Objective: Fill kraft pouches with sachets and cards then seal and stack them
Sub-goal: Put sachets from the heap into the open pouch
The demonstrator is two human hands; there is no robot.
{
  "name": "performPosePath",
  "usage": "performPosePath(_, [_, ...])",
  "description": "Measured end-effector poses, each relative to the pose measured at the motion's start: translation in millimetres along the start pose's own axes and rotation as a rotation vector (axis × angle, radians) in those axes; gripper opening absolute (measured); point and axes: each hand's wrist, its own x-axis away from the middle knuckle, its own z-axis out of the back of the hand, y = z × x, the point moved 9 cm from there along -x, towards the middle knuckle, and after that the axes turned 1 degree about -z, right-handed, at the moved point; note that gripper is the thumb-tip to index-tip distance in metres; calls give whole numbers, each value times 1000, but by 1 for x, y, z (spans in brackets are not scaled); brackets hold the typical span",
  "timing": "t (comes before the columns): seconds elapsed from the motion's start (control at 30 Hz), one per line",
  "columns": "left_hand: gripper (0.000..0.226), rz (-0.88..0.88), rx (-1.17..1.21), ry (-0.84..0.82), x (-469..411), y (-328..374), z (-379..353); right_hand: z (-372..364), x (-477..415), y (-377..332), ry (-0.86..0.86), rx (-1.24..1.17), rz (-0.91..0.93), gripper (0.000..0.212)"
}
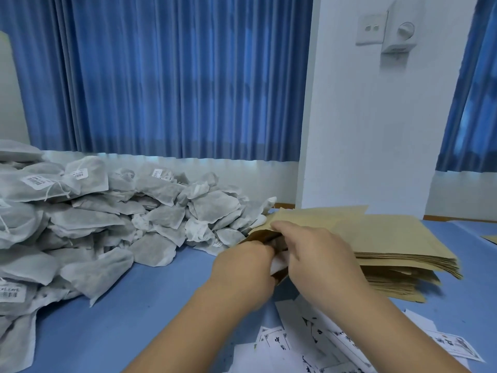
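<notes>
Fingers (281, 226) of my right hand (317, 254) curl over the open mouth of a kraft pouch (262, 234), and my left hand (242, 267) grips the same pouch from the 9 o'clock side.

From my seat, both hands meet at the centre of view, the pouch pinched between them and lying against the 9 o'clock edge of the pouch stack (390, 238). A white piece (278, 265) shows between the hands; I cannot tell whether it is a sachet or a card. The sachet pile (107, 211) spreads from 9 to 11 o'clock on the blue table (161, 305), its near end just beside the pouch. Printed cards (309, 340) lie loose at 5 o'clock, partly under my right forearm. A blue curtain (174, 90) hangs at 12 o'clock.
</notes>
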Motion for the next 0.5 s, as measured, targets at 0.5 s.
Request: performPosePath(0.5, [45, 84, -410, -189, 1, -12, -4, 33, 15, -56, 15, -186, 189, 40])
